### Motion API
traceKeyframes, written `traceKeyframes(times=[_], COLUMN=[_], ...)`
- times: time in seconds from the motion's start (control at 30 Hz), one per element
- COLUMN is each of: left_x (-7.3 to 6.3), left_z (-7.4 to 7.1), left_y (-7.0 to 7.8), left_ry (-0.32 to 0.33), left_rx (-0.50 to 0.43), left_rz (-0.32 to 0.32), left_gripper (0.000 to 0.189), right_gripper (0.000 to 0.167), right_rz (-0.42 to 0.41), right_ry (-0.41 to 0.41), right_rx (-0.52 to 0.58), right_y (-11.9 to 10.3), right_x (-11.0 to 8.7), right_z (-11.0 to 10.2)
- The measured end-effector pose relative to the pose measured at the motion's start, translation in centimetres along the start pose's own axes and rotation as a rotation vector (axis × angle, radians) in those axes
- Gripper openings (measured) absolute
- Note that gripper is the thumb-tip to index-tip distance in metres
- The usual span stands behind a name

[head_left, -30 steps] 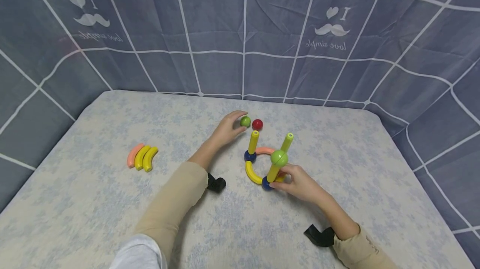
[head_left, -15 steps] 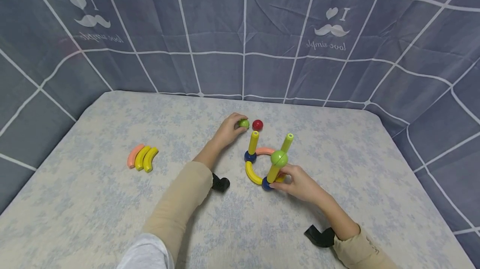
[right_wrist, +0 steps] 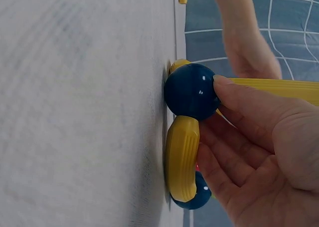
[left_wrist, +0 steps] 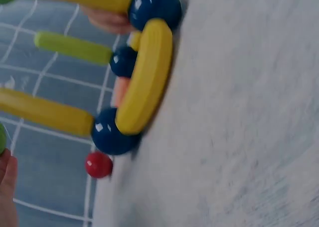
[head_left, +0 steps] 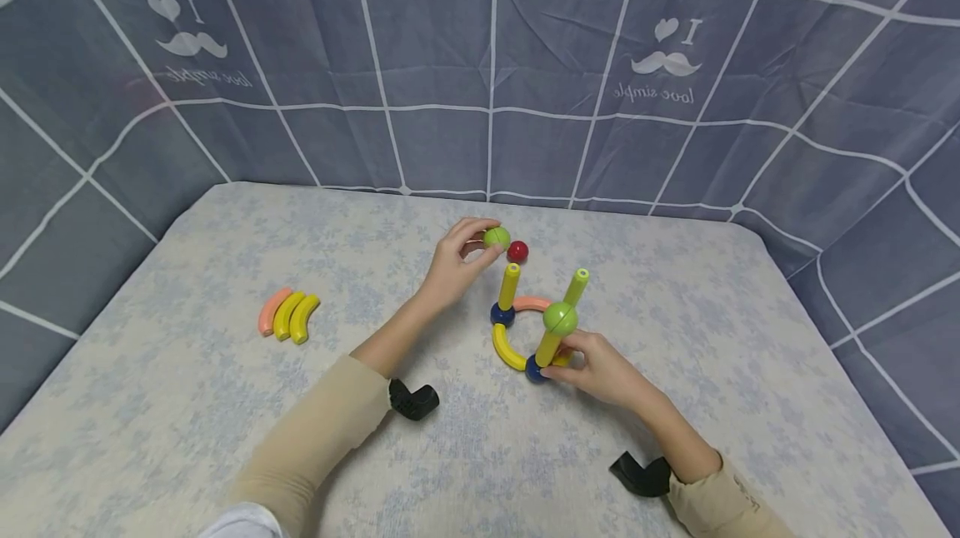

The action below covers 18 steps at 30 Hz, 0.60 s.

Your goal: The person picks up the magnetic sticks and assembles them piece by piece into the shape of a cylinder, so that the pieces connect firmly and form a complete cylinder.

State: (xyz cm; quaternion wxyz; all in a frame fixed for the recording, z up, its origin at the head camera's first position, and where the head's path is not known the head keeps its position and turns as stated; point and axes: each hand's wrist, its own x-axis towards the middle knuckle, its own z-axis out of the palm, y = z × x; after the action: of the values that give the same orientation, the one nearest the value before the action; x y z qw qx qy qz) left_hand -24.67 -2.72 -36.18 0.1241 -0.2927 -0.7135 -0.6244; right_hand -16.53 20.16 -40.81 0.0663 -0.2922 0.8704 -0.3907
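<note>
My left hand holds a green ball between thumb and fingers, raised beside a red ball. In the left wrist view only fingertips and an edge of that ball show. My right hand grips the near blue ball of a ring-shaped construction, thumb on the ball and other fingers behind it. Curved yellow bars and a salmon bar join blue balls into the ring. Upright on it stand a yellow rod, a light green rod and a yellow rod topped by another green ball.
On the left of the table lie a curved salmon bar and two curved yellow bars, side by side. A grey-blue curtain with white lines hangs behind the table's far edge. Black wrist mounts stick out from both sleeves.
My left hand has closed round the green ball by the red one and lifted it slightly up and right. My right hand has kept its grip on the construction.
</note>
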Motion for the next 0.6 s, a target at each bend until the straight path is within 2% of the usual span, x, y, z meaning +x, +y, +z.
traceKeyframes(times=[0.13, 0.3, 0.37, 0.6], left_x=[-0.5, -1.1, -1.2, -1.6], left_z=[0.2, 0.6, 0.7, 1.1], left_y=[1.8, 2.4, 2.3, -1.0], left_ry=[-0.026, -0.086, -0.100, -0.144], left_rx=[-0.039, 0.025, 0.050, 0.019], left_rz=[0.072, 0.134, 0.148, 0.136], left_gripper=[0.031, 0.030, 0.029, 0.041], right_gripper=[0.017, 0.018, 0.018, 0.018], right_rz=[0.002, 0.003, 0.006, 0.001], right_ry=[0.000, -0.004, -0.004, -0.003], right_rx=[-0.001, 0.001, 0.001, -0.006], right_y=[0.1, 0.1, 0.1, 0.1], right_x=[0.0, -0.1, -0.1, -0.1], right_z=[0.0, 0.0, 0.0, 0.1])
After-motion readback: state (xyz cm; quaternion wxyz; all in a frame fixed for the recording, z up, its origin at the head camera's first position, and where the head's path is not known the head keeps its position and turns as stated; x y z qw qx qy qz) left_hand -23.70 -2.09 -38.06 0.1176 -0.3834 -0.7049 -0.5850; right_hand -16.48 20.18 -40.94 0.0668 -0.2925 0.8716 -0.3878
